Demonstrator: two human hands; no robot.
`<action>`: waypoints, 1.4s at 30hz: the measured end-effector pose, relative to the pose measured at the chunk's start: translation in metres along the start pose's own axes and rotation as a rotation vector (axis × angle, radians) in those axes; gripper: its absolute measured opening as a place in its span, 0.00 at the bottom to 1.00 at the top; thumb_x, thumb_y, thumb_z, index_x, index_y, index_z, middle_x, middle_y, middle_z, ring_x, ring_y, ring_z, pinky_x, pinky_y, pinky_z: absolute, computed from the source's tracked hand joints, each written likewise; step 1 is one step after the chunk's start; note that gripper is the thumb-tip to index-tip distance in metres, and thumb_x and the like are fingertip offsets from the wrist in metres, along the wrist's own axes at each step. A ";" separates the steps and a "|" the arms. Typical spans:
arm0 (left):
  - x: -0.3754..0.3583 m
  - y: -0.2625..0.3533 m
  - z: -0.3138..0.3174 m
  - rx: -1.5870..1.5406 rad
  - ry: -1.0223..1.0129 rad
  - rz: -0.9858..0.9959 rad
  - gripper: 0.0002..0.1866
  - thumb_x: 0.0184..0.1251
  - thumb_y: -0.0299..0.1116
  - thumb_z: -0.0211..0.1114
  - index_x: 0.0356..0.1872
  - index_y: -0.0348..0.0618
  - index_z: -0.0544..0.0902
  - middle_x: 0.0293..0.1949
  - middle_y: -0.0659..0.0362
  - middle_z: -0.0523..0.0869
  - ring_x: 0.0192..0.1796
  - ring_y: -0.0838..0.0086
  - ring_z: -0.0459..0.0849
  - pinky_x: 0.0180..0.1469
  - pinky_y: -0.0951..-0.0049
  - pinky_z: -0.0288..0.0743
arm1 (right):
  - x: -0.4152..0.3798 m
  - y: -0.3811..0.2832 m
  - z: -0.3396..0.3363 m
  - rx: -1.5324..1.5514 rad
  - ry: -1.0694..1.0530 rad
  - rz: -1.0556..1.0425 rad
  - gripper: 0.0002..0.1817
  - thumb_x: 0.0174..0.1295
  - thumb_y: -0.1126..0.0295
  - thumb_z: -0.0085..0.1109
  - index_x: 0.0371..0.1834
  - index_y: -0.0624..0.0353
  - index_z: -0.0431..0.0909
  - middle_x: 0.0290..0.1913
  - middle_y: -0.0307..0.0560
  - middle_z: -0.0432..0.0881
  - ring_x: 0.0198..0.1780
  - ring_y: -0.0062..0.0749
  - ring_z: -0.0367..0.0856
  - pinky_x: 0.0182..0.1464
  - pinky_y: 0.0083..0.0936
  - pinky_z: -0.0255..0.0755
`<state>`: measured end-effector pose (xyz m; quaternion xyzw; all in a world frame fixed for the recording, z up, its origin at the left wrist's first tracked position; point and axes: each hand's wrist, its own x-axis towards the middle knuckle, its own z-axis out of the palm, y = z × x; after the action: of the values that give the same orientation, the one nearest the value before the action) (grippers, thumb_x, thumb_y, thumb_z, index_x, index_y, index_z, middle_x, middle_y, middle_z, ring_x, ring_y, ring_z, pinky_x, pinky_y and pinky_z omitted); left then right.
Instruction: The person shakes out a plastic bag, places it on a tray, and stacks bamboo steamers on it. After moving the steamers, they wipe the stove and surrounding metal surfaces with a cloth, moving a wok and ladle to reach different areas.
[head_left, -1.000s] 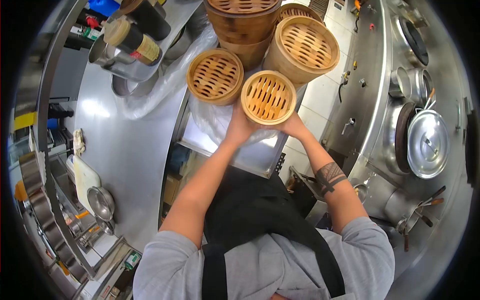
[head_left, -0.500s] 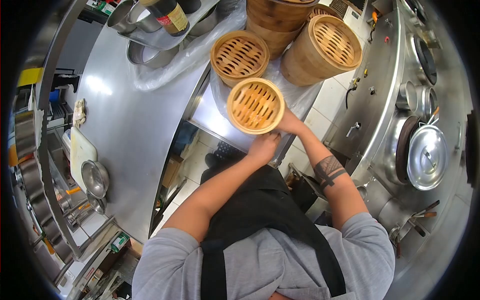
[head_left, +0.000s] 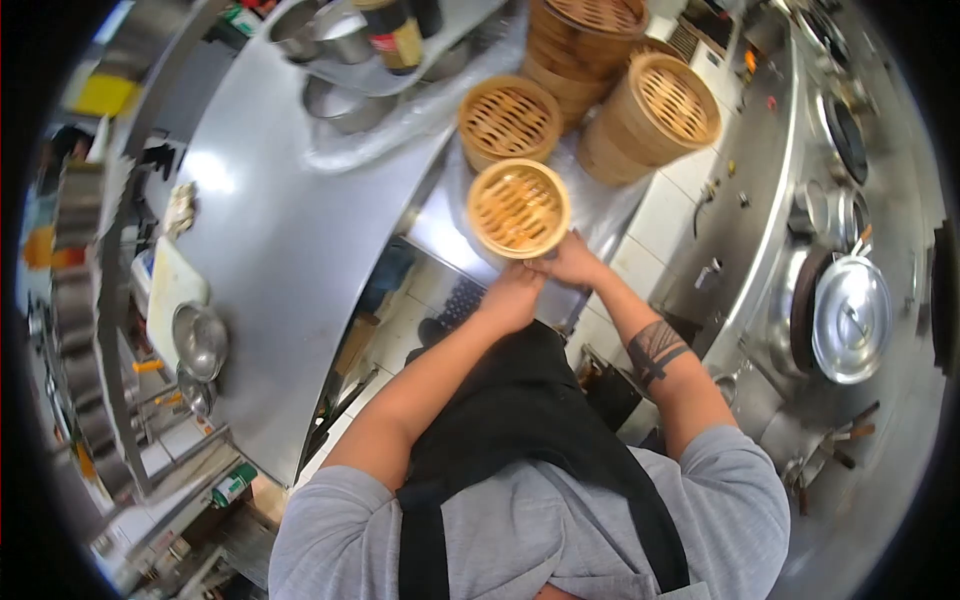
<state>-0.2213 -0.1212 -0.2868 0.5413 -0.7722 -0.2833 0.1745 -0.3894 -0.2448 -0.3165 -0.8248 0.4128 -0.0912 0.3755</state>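
Note:
A small round bamboo steamer [head_left: 519,208] with a slatted top is in front of me at the near end of the steel counter. My left hand [head_left: 514,297] is closed at its near rim, the fingers curled and partly hidden below the edge. Against the near right side of the same steamer is my right hand [head_left: 572,260], closed too, its fingertips close to the left ones. Just behind stands another bamboo steamer [head_left: 509,122], with a taller stack of bamboo steamers [head_left: 640,125] to the right and a darker stack [head_left: 570,70] farther back.
Clear plastic sheeting [head_left: 400,145] lies beside the steamers. Metal pots [head_left: 345,105] and a dark bottle [head_left: 392,35] stand at the back left. A cutting board [head_left: 178,290] and metal bowl [head_left: 199,340] sit left. To the right, a lidded wok [head_left: 851,318] rests on the stove.
My right hand has slid from the steamer's right side round to its near edge, closer to my left hand. The whole view has shifted slightly.

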 end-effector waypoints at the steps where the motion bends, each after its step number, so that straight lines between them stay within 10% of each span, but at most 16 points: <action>1: -0.011 0.002 -0.007 -0.013 0.070 0.037 0.23 0.60 0.21 0.60 0.59 0.28 0.79 0.54 0.37 0.83 0.59 0.43 0.81 0.66 0.49 0.73 | 0.004 -0.014 0.006 0.259 -0.022 0.015 0.34 0.59 0.51 0.75 0.66 0.57 0.80 0.64 0.58 0.84 0.65 0.59 0.81 0.69 0.43 0.73; 6: -0.079 0.045 -0.093 -0.080 -0.246 -0.034 0.14 0.64 0.31 0.68 0.49 0.41 0.83 0.45 0.45 0.87 0.48 0.46 0.87 0.51 0.47 0.81 | -0.021 -0.031 0.012 -0.183 -0.139 0.069 0.46 0.64 0.46 0.68 0.79 0.59 0.63 0.77 0.67 0.67 0.77 0.61 0.66 0.77 0.60 0.56; 11: -0.201 0.061 -0.253 -0.098 0.250 0.195 0.20 0.69 0.30 0.68 0.61 0.42 0.83 0.52 0.50 0.88 0.54 0.52 0.86 0.55 0.54 0.82 | -0.056 -0.050 0.003 -0.597 -0.258 0.187 0.59 0.59 0.30 0.61 0.80 0.71 0.60 0.81 0.67 0.62 0.83 0.59 0.58 0.79 0.72 0.41; 16: -0.382 0.086 -0.487 0.661 0.997 0.242 0.15 0.59 0.24 0.74 0.48 0.39 0.86 0.39 0.54 0.89 0.40 0.60 0.88 0.43 0.61 0.83 | -0.053 -0.316 -0.061 -0.401 -1.012 -0.067 0.56 0.64 0.26 0.58 0.80 0.64 0.65 0.68 0.67 0.80 0.69 0.53 0.80 0.72 0.34 0.70; 19: -0.483 0.137 -0.627 1.308 1.246 0.316 0.14 0.52 0.23 0.74 0.41 0.44 0.88 0.36 0.59 0.89 0.35 0.65 0.87 0.38 0.67 0.82 | -0.028 -0.463 -0.097 -0.464 -0.801 -0.356 0.47 0.63 0.38 0.70 0.78 0.57 0.70 0.61 0.59 0.87 0.59 0.49 0.87 0.62 0.36 0.79; 21: -0.535 0.153 -0.702 1.206 1.457 0.012 0.13 0.62 0.30 0.72 0.49 0.49 0.89 0.47 0.57 0.91 0.44 0.61 0.89 0.45 0.63 0.84 | -0.033 -0.581 -0.119 -0.411 -0.486 -0.714 0.43 0.60 0.45 0.75 0.74 0.58 0.74 0.56 0.60 0.87 0.53 0.52 0.88 0.59 0.36 0.80; 22: -0.563 0.165 -0.748 1.305 1.368 -0.155 0.19 0.69 0.38 0.70 0.59 0.45 0.87 0.49 0.50 0.91 0.53 0.58 0.89 0.58 0.61 0.80 | -0.028 -0.624 -0.124 -0.525 -0.279 -1.012 0.39 0.63 0.49 0.74 0.73 0.59 0.75 0.67 0.60 0.82 0.55 0.46 0.87 0.59 0.38 0.80; 26: -0.641 0.101 -0.888 1.531 1.235 -0.427 0.32 0.66 0.52 0.71 0.64 0.40 0.83 0.56 0.46 0.89 0.58 0.54 0.87 0.62 0.58 0.78 | -0.021 -0.792 -0.117 -0.077 -0.008 -1.295 0.21 0.67 0.63 0.71 0.60 0.59 0.85 0.50 0.52 0.91 0.51 0.37 0.90 0.54 0.33 0.82; 29: -0.649 0.106 -0.886 0.905 1.056 -0.872 0.36 0.60 0.53 0.77 0.63 0.37 0.83 0.58 0.45 0.87 0.60 0.54 0.85 0.64 0.59 0.77 | -0.009 -0.868 -0.098 -0.054 0.110 -1.336 0.21 0.68 0.61 0.70 0.59 0.60 0.85 0.50 0.51 0.90 0.49 0.37 0.89 0.54 0.32 0.81; 34: -0.654 0.125 -0.878 0.856 0.959 -0.682 0.35 0.52 0.48 0.84 0.59 0.38 0.86 0.64 0.47 0.84 0.63 0.59 0.83 0.65 0.61 0.77 | 0.003 -0.907 -0.069 -0.109 0.263 -1.440 0.23 0.70 0.56 0.68 0.60 0.59 0.84 0.57 0.52 0.86 0.59 0.46 0.85 0.63 0.38 0.76; 38: -0.623 0.133 -0.860 0.980 0.973 0.160 0.26 0.59 0.36 0.81 0.56 0.37 0.83 0.61 0.48 0.84 0.61 0.60 0.85 0.60 0.62 0.80 | -0.005 -0.888 -0.074 -0.099 0.618 -1.576 0.29 0.69 0.52 0.69 0.68 0.56 0.79 0.72 0.58 0.75 0.72 0.55 0.75 0.71 0.43 0.70; 41: -0.565 0.178 -0.795 0.842 0.819 0.227 0.16 0.62 0.24 0.75 0.50 0.38 0.85 0.73 0.55 0.78 0.74 0.65 0.75 0.72 0.62 0.73 | -0.018 -0.855 -0.086 0.175 0.845 -1.534 0.30 0.59 0.61 0.79 0.65 0.55 0.81 0.63 0.55 0.80 0.66 0.50 0.78 0.65 0.40 0.76; 42: -0.545 0.184 -0.781 0.940 0.707 0.236 0.16 0.62 0.24 0.75 0.51 0.38 0.84 0.74 0.55 0.77 0.75 0.66 0.74 0.73 0.61 0.71 | -0.006 -0.862 -0.080 0.113 1.248 -1.405 0.55 0.61 0.35 0.71 0.83 0.56 0.58 0.66 0.56 0.76 0.71 0.43 0.70 0.71 0.48 0.69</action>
<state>0.2854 0.2409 0.4571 0.5324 -0.7649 0.3071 0.1928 0.0976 0.0413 0.3391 -0.6675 -0.0578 -0.7422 -0.0153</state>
